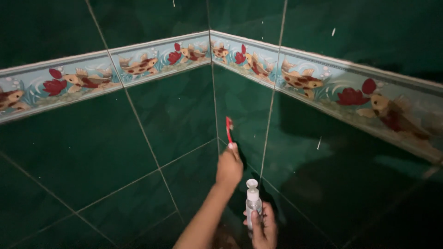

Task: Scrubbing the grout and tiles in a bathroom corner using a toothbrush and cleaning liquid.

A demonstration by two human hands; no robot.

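My left hand [229,168] reaches up to the corner of two dark green tiled walls, shut on a red toothbrush [229,129]. The brush head points up and lies on the right wall, just right of the vertical corner joint [214,110]. Lower down and to the right, my right hand [265,228] grips a small clear bottle [252,199] with a white flip cap standing open. The bottle is upright, close to the right-hand wall.
A pale border strip [138,64] painted with orange fish and red flowers runs across both walls above the hands. Light grout lines [143,133] cross the large green tiles. A few white specks dot the right wall [318,143].
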